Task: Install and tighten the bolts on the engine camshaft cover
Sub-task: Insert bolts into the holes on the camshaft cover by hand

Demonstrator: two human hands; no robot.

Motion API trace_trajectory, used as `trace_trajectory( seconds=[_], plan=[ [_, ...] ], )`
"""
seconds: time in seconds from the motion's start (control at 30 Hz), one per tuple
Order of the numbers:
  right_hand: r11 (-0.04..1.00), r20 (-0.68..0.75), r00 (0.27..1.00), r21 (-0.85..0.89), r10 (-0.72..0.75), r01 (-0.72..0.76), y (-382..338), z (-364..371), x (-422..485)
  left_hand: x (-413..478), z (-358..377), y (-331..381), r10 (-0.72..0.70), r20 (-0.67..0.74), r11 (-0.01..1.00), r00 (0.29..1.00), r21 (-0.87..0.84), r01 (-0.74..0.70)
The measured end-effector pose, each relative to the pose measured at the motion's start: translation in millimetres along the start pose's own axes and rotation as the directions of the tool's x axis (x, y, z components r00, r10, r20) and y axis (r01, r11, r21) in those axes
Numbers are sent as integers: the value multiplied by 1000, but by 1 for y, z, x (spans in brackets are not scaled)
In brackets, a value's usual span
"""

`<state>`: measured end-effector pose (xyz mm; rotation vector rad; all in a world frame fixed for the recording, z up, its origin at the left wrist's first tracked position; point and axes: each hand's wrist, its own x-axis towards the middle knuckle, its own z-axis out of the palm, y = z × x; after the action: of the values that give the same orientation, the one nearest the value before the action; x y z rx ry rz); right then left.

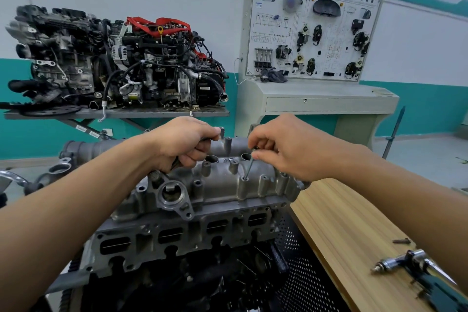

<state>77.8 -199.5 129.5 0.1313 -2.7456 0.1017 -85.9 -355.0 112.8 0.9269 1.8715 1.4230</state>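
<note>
1. Pinching a long bolt point(249, 166) near its head, the right hand point(283, 149) keeps a narrow grip, thumb and fingertips closed on the upper shank
2. The bolt's tip sits at the mouth of a hole point(244, 179) in a raised boss on the near edge of the cover point(217, 185); how deep it sits cannot be told
3. Its long axis runs from the hole up and to the right towards the grip, so it leans rather than standing straight: head up-right, tip down-left
4. The left hand point(182, 143) is curled round a dark-handled tool point(176, 163), a full grip, over the far left part of the cover
5. The right hand is the nearer one: the hole lies just below and left of its fingertips, while the left hand is well to the left of it
6. Judging from this, the next move calls for tipping the bolt upright to line its axis up with the hole, or the thread may bind
7. A loose bolt point(402, 241) and a ratchet point(405, 262) lie on the wooden surface point(342, 223) at the right, well apart from the cover
</note>
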Motion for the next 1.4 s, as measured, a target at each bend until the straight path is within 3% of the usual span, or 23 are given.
trace_trajectory(
  seconds=[0.33,0.47,0.63,0.73,0.93,1.1,1.27,1.4],
  plan=[
    [992,210,975,90,71,-91,9,29,15,0,-1,-1,-23,32,999,999,27,22],
    [997,235,971,-72,45,-28,7,33,20,1,-2,-2,-16,22,999,1000,30,16],
    [932,244,969,-359,35,57,-3,36,23,2,-2,-3,-9,29,999,1000,32,8],
    [939,225,970,-345,91,-8,-3,33,24,3,-4,-3,0,21,1000,1000,23,0],
    [940,436,896,-332,81,76,-1,26,24,5,-3,-5,2,33,1000,999,11,-3],
    [909,284,943,-415,170,-39,-4,33,29,3,-4,-4,9,31,1000,999,3,-10],
    [939,406,901,-343,150,-2,-4,29,32,1,-3,-1,-30,27,997,999,-72,32],
    [924,251,936,-352,245,-148,-10,21,41,0,-5,1,-54,28,985,998,-161,58]
  ],
)
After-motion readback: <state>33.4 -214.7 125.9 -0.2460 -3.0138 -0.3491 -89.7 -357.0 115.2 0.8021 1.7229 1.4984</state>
